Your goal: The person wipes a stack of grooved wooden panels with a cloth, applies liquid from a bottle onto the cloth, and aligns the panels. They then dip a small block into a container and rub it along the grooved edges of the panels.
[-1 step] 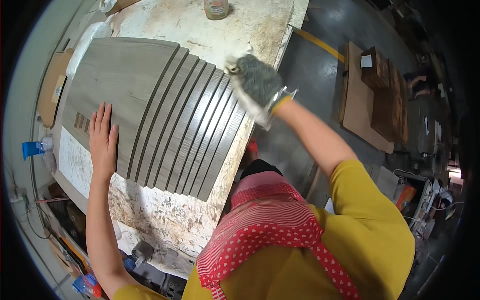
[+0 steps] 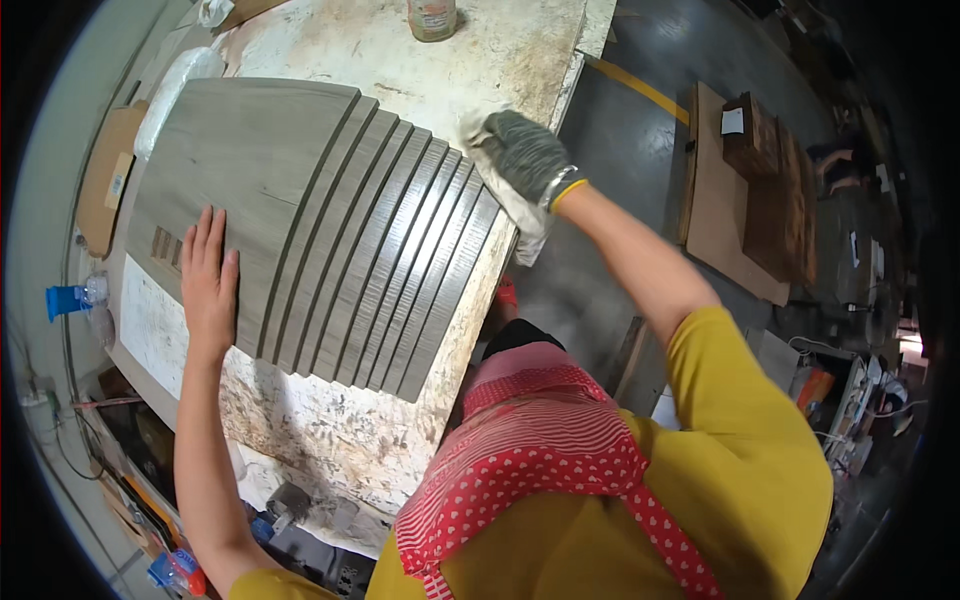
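A fanned stack of grey-brown wooden panels [image 2: 260, 165] lies on the stained white worktable [image 2: 330, 425], their edges stepped one past another toward me. Bare, my left hand [image 2: 210, 285] rests flat on the top panel's left part with its fingers stretched out. On my right hand [image 2: 522, 155] is a dark grey knit glove with a yellow cuff. Its fingers are closed round a white cloth [image 2: 515, 212], which hangs down beside the table edge. That hand is at the right end of the stepped edges, by the far corner of the lower panels.
A jar [image 2: 432, 18] stands at the table's far side. Plastic wrap [image 2: 185, 85] and a piece of cardboard [image 2: 110, 180] lie left of the stack. Beyond the table's right edge, brown boxes [image 2: 780, 190] sit on the floor. A blue-capped bottle [image 2: 75, 297] is at the left.
My gloved right hand has shifted slightly to the right and down with the cloth, and is less blurred. My left hand stays flat on the panel.
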### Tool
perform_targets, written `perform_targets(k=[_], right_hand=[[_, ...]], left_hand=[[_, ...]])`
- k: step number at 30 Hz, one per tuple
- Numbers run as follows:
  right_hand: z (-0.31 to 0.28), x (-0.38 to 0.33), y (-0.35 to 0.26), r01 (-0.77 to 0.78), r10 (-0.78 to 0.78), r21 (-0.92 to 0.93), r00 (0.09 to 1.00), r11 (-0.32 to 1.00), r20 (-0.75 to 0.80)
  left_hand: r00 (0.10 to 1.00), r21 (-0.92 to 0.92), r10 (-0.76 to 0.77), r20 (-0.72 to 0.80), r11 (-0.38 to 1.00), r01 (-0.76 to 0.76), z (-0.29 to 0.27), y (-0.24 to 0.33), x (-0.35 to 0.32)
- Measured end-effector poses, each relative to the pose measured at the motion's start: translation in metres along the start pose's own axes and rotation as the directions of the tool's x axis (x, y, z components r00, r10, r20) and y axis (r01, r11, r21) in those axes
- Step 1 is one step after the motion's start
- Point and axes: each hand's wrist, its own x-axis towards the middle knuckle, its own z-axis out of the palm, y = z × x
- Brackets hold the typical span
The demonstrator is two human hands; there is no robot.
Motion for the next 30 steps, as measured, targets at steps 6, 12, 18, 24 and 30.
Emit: perform_targets(k=[6, 12, 18, 24, 30], right_hand=[[0.08, 0.012, 0.037, 0.222, -0.299, -0.492, 0.95, 0.842, -0.084], [-0.007, 0.023, 0.002, -0.2, 0.142, 0.381, 0.974, 0.903, 0.175], [0.011, 0.009, 0.013, -0.115, 0.107, 0.668, 0.993, 0.735, 0.053], [-0.022, 0.013, -0.036, -0.475, 0.486, 0.615, 0.858, 0.63, 0.165], [0.01, -0.012, 0.026, -0.307, 0.368, 0.522, 0.93, 0.796, -0.014]], left_hand=[[1.0, -0.005, -0.021, 0.012, 1.0, 0.021, 0.0, 0.008, 0.005], [1.0, 0.005, -0.018, -0.004, 1.0, 0.018, 0.0, 0.002, 0.004], [1.0, 0.02, -0.004, -0.021, 1.0, 0.004, 0.001, 0.008, 0.007], [0.999, -0.003, -0.004, -0.035, 1.0, 0.004, 0.002, 0.005, 0.002], [1.0, 0.01, -0.004, -0.022, 1.0, 0.004, 0.004, 0.006, 0.006]])
